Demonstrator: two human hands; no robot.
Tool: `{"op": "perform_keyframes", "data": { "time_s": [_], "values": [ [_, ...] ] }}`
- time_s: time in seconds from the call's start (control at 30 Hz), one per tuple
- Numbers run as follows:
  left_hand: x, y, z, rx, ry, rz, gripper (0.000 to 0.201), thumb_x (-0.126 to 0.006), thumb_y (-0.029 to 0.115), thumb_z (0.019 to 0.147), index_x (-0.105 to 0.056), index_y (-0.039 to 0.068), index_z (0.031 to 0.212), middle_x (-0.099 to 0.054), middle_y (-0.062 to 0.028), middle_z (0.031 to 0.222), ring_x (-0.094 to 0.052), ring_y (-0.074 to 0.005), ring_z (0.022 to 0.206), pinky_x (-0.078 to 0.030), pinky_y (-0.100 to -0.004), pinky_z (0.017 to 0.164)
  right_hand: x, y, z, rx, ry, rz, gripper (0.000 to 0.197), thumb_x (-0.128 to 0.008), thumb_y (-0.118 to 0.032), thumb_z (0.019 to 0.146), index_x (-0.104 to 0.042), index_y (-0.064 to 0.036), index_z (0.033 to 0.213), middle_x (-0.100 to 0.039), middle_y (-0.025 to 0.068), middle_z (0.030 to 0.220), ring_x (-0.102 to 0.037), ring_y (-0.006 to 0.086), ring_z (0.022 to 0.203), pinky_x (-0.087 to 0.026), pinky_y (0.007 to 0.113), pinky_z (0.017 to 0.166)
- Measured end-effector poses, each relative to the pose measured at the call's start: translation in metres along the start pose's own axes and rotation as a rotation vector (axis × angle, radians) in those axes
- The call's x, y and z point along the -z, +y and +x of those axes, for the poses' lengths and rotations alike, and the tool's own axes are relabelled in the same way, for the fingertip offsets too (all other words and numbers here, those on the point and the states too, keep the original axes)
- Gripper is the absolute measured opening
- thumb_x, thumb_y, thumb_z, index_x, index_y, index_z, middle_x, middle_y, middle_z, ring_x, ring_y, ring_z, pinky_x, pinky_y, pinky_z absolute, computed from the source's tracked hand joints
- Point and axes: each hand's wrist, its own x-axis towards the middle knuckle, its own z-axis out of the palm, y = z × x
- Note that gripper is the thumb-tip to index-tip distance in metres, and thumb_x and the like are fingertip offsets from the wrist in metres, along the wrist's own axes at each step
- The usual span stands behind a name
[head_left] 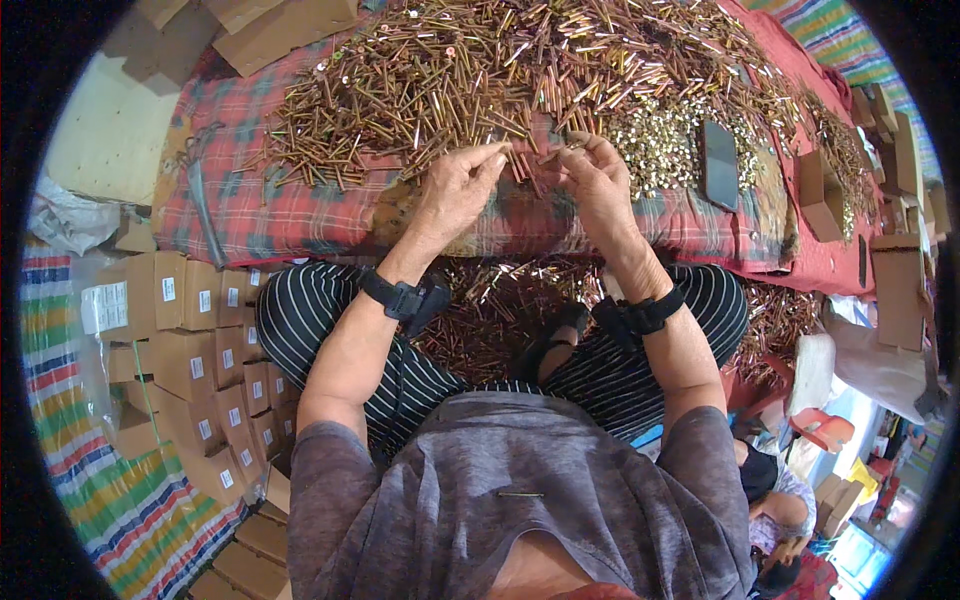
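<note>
My left hand [460,188] hovers over the front of a big heap of copper-coloured metal rods [420,100], thumb and fingertips pressed together. Whatever sits in that pinch, if anything, is too small to name. To its right, my right hand [602,182] is also closed in a pinch, with a small dark metal piece at its fingertips that I cannot make out. A few loose rods [522,165] lie on the plaid cloth between the hands. Beside my right hand spreads a pile of small shiny nut-like pieces [650,150].
A black phone [719,165] lies at the right of the shiny pile. A long metal tool [203,200] rests on the plaid cloth [290,215] at left. Cardboard boxes [190,370] are stacked left. More rods [480,315] cover the floor below. Another person [785,505] is at lower right.
</note>
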Motion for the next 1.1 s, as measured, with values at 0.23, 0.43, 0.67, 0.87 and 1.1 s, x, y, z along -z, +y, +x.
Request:
{"op": "perform_keyframes", "data": {
  "time_s": [0.23,0.43,0.67,0.87,1.1],
  "values": [
    [-0.009,0.017,-0.012,0.266,-0.113,-0.368,0.029,-0.056,0.016,0.089,-0.06,0.002,0.115,-0.053,0.003,0.071,-0.04,-0.0026,0.058,-0.034,-0.016,0.05,-0.001,0.006,-0.006,0.047,-0.098,-0.05,0.029,-0.059,-0.005,0.084,-0.045,0.0004,0.11,-0.062,0.0066,0.086,-0.062,0.0139,0.072,-0.048,0.023,0.064],
    [-0.005,0.015,-0.012,0.354,-0.133,-0.582,0.027,-0.062,0.013,0.084,-0.062,0.0,0.108,-0.06,-0.0018,0.074,-0.047,-0.0036,0.057,-0.037,-0.0155,0.05,-0.005,0.003,-0.011,-0.058,-0.066,0.082,0.022,-0.059,-0.005,0.085,-0.05,-0.0011,0.105,-0.064,0.0078,0.087,-0.062,0.014,0.072,-0.05,0.025,0.065],
    [-0.007,0.015,-0.01,0.399,-0.093,-0.704,0.015,-0.06,0.009,0.083,-0.063,-0.001,0.094,-0.058,-0.001,0.07,-0.049,-0.0034,0.057,-0.035,-0.0152,0.047,-0.01,0.012,-0.022,-0.029,-0.084,-0.189,0.012,-0.061,-0.009,0.085,-0.06,-0.0006,0.094,-0.063,0.0048,0.076,-0.057,0.0076,0.066,-0.046,0.021,0.057],
    [-0.009,0.016,-0.01,0.358,-0.033,-0.702,0.014,-0.056,0.007,0.084,-0.061,-0.002,0.093,-0.051,0.0024,0.068,-0.04,-0.0025,0.051,-0.029,-0.0142,0.043,0.001,-0.015,-0.014,0.37,-0.097,-0.977,0.023,-0.059,-0.024,0.085,-0.066,-0.002,0.088,-0.063,0.0143,0.068,-0.062,0.0235,0.062,-0.047,0.034,0.057],
    [-0.005,0.014,-0.008,0.443,-0.032,-0.785,0.014,-0.055,0.009,0.084,-0.06,-0.002,0.091,-0.048,0.0027,0.067,-0.037,-0.0013,0.05,-0.026,-0.0139,0.041,0.061,-0.011,0.017,0.455,0.175,-1.801,0.009,-0.058,-0.008,0.072,-0.06,-0.0038,0.08,-0.06,0.0138,0.081,-0.06,0.033,0.077,-0.05,0.04,0.067]
  ]
}}
